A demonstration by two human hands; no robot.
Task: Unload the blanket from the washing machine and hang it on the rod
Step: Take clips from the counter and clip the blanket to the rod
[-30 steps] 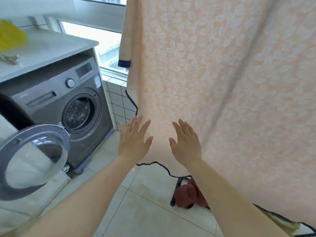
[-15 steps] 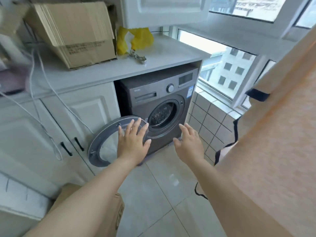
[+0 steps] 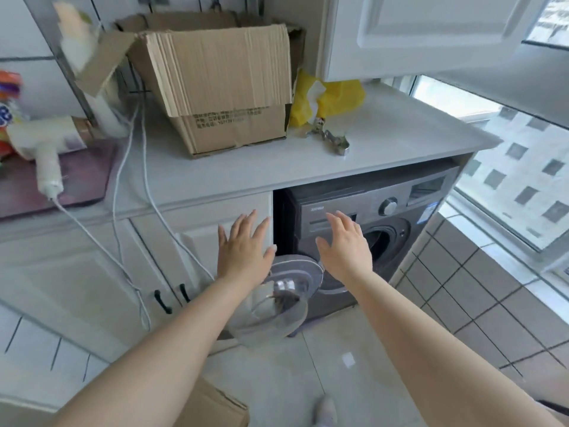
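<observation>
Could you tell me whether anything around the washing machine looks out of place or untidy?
The washing machine door hangs wide open. White cables trail off the countertop over the cabinet fronts.

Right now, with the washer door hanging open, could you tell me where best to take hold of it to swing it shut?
Grip the door by its grey rim on the free edge, low and left, farthest from the hinge beside the drum opening. Come from the left, probably with the left hand: the bulging glass centre offers no hold.
</observation>
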